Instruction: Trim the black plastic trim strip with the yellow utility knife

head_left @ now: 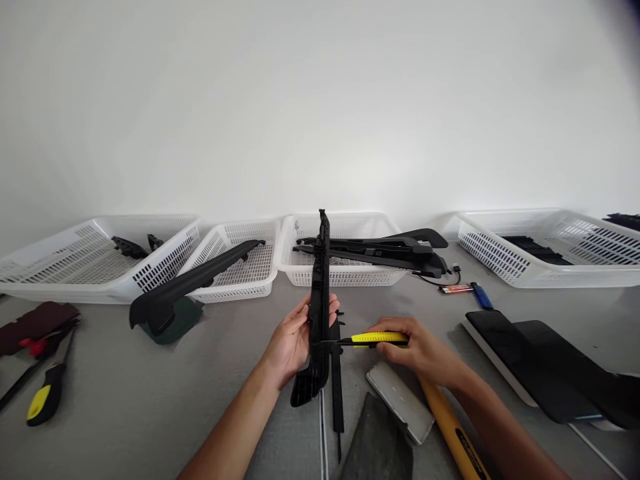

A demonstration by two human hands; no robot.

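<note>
A long black plastic trim piece (319, 287) stands nearly upright in front of me, its ribbed inner side showing. My left hand (295, 337) is closed around its lower half, fingertips showing past the right edge. In my right hand (415, 347) is a yellow and black utility knife (380, 339), pointing left. Its thin blade reaches the trim piece's right side near the lower end; whether it touches, I cannot tell. Behind and below the held piece, a narrow black strip (337, 387) lies on the table.
White baskets (250, 291) line the wall; one holds several black trim pieces (380, 252). Another trim piece (190, 283) leans across a basket rim at left. A screwdriver (47, 393) lies at left. Under my right arm are a yellow-handled tool (453, 433) and a grey block (400, 400).
</note>
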